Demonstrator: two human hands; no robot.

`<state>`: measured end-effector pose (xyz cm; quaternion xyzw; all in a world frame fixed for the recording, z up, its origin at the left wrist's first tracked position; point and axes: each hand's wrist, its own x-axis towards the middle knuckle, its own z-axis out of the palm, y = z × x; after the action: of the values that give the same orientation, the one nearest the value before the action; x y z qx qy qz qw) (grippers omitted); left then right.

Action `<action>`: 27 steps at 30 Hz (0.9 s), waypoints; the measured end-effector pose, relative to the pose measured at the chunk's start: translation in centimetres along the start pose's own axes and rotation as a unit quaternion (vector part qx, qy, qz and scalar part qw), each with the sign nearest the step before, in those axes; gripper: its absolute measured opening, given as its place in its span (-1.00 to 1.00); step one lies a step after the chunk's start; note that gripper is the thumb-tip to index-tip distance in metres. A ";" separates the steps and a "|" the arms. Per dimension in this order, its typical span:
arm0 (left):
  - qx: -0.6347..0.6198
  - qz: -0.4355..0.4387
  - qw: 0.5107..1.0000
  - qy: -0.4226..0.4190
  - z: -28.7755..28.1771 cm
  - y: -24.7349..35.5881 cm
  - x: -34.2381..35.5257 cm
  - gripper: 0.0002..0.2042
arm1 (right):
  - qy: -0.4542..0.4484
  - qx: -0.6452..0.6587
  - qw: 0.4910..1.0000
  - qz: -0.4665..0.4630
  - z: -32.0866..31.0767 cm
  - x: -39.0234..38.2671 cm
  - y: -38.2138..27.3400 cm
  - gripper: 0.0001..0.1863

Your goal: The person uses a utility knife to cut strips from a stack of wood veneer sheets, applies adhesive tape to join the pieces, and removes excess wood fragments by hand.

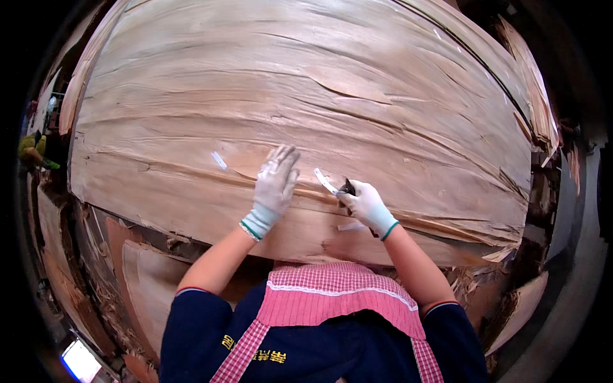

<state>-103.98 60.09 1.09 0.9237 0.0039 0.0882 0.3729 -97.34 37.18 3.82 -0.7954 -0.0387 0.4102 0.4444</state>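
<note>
A large wrinkled sheet of wood veneer [255, 96] spreads out in front of me. My left hand [274, 185], in a white glove with a green-edged cuff, lies on the veneer with its fingers stretched out, holding nothing. My right hand [368, 208], gloved the same way, is closed round a small dark hand tool [347, 188] whose exact kind I cannot make out. A curved white tape strip [325, 181] reaches from beside the tool towards my left hand. Left of my left hand, a short white tape piece [219, 160] lies on the veneer; another pale strip [350, 226] lies below my right hand.
Several small white tape pieces run along a dark split [491, 71] at the far right. Ragged veneer scraps [511, 255] jut out at the right. More loose wood sheets [150, 281] stand below the near left edge. A lit screen [81, 361] shows at lower left.
</note>
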 end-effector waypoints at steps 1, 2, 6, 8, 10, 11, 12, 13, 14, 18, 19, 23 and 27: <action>0.084 0.036 0.995 -0.031 -0.4 0.2 -0.1 -0.57 | -0.001 -0.001 1.000 -0.001 0.5 0.0 0.1 -0.75; 0.119 0.091 0.986 -0.076 0.0 0.3 -0.7 -0.54 | 0.011 0.010 1.000 0.011 1.2 -0.2 0.2 -0.73; 0.076 0.159 0.972 -0.158 1.8 1.0 -1.4 -0.50 | 0.042 -0.012 0.999 0.024 2.1 -0.6 -0.5 -0.71; 0.101 0.174 0.965 -0.165 2.1 0.9 -1.3 -0.50 | 0.066 -0.186 0.980 -0.035 0.6 -0.4 -0.4 -0.79; 0.102 0.154 0.965 -0.185 2.1 1.5 -1.2 -0.49 | 0.063 -0.258 0.963 -0.047 -3.1 0.2 -0.5 -0.84; 0.107 0.133 0.965 -0.202 1.9 1.8 -0.8 -0.48 | 0.086 -0.224 0.969 -0.054 -4.3 0.0 -1.5 -0.85; 0.107 0.134 0.965 -0.199 1.6 1.9 -0.6 -0.48 | 0.094 -0.128 0.986 -0.054 -4.7 -0.4 -2.3 -0.86; -0.060 0.018 0.981 -0.181 1.2 2.0 -0.1 -0.49 | 0.102 -0.031 0.993 -0.056 -5.2 -1.0 -3.2 -0.86; -0.226 -0.096 0.956 -0.159 0.4 2.4 0.8 -0.50 | 0.096 -0.004 0.992 -0.082 -5.1 -1.7 -4.6 -0.85; -0.541 -0.249 0.793 -0.133 -2.1 5.9 3.3 -0.69 | 0.146 -0.158 0.940 -0.264 -1.9 -1.4 -6.1 -0.77; -0.541 -0.251 0.791 -0.139 -2.6 6.0 3.7 -0.75 | 0.152 -0.190 0.928 -0.281 -1.2 -1.5 -7.2 -0.75; -0.527 -0.241 0.815 -0.004 -3.5 4.4 6.6 -0.88 | 0.170 -0.100 0.950 -0.243 -0.2 0.6 -9.2 -0.81; -0.473 -0.228 0.851 0.021 -2.3 2.5 9.1 -0.90 | 0.142 -0.091 0.962 -0.213 -0.5 4.4 -8.3 -0.84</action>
<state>-95.55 60.53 5.93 0.6069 0.1804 0.0116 0.7740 -91.53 43.68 7.34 -0.8560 -0.1804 0.1833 0.4485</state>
